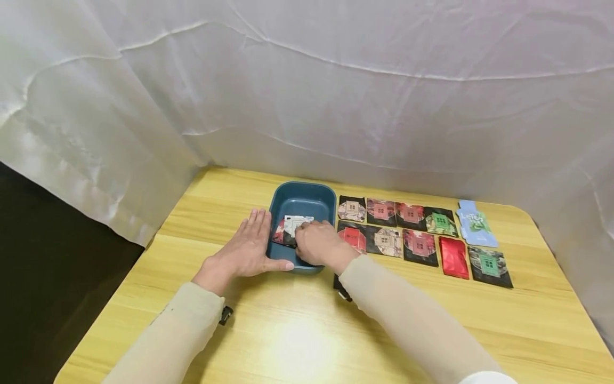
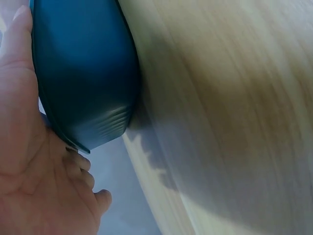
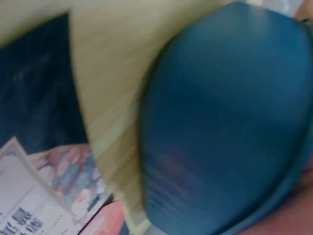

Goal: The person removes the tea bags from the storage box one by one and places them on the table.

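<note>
A dark blue, deep rectangular bin stands on the table. My left hand lies along its left side with fingers straight and thumb at the front rim; in the left wrist view the palm is against the bin wall. Inside the bin, my right hand has its fingers curled on a small flat packet with a pale label. Next to that label is a red-patterned packet part. The right fingertips are hidden. In the right wrist view the bin's outer wall hides most of the hand.
Two rows of flat packets lie right of the bin, among them a black and red one, a plain red one and a green-labelled one. A light blue packet lies behind at the right. A pale curtain hangs behind the table.
</note>
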Demonstrator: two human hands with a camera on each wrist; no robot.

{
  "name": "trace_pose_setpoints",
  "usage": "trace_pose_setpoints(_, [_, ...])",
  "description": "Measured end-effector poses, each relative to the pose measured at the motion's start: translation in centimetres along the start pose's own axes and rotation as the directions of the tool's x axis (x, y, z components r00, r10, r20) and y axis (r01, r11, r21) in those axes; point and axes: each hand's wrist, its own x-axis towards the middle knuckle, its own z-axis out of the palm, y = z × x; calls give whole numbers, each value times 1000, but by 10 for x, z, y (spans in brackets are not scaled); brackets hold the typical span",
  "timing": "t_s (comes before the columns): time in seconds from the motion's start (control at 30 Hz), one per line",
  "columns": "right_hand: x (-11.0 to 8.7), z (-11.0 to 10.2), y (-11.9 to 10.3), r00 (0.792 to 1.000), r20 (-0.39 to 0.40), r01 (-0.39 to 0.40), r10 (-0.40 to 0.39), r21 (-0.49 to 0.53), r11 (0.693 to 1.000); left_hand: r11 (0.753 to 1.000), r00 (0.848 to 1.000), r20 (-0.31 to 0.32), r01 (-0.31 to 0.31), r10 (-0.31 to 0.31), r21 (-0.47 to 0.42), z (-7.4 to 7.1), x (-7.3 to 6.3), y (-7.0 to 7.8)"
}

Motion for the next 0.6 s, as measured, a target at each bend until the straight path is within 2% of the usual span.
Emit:
trace_pose_setpoints(0.2, [0,-11,8,998,-63,4,-2,33,999,999,1000,-6,-12,12,41,-2,0,2])
trace_pose_setpoints(0.43, [19,-11,20,998,52,39,-45,110,993,999,1000,6,-29,29,22,-1,0,-1])
trace_pose_setpoints(0.6, [27,-8,20,993,106,37,-50,124,992,999,999,-1,-40,40,10,-1,1,-2])
